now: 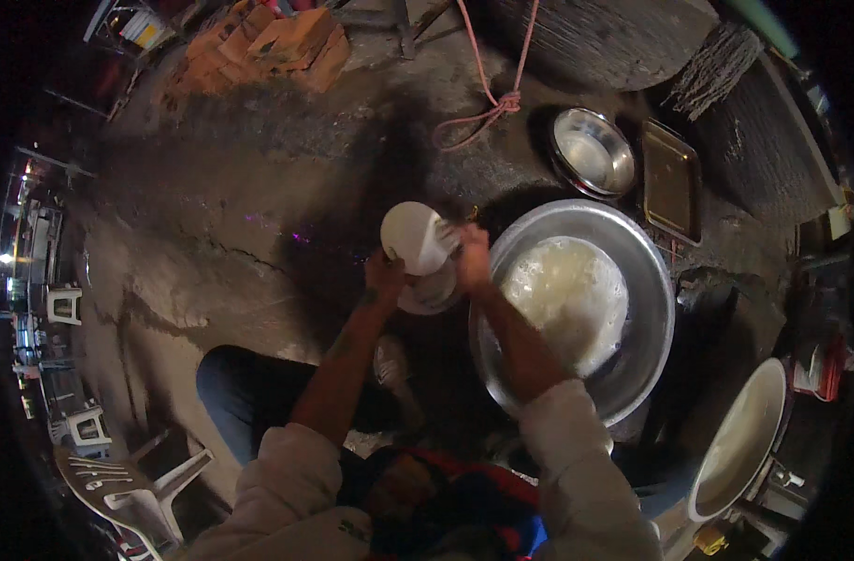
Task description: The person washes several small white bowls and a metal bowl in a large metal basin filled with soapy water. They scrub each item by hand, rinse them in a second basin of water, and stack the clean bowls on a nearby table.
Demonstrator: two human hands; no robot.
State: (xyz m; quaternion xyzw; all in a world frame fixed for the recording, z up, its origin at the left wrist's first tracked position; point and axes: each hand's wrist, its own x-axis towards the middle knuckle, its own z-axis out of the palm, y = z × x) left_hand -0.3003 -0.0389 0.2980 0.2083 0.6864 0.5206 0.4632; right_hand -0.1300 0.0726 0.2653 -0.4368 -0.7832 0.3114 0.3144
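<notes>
My left hand [385, 277] grips the lower left edge of a white bowl [407, 235] tilted before me. My right hand [475, 258] is at the bowl's right edge, its fingers bent and blurred. Something pale shows by those fingertips; whether it is a cloth or part of the bowl cannot be told. Below the white bowl is another pale, round dish [430, 298], partly hidden by the bowl and my hands. Under my right forearm stands a wide metal basin [655, 308] holding cloudy, foamy water [567, 294].
A round steel bowl [595, 151] and a rectangular metal tray [671, 182] lie beyond the basin. A knotted pink rope [508, 103] hangs ahead. Bricks [287, 45] are piled at the far left. A large pale tub [739, 438] stands right, a plastic chair [136, 484] left.
</notes>
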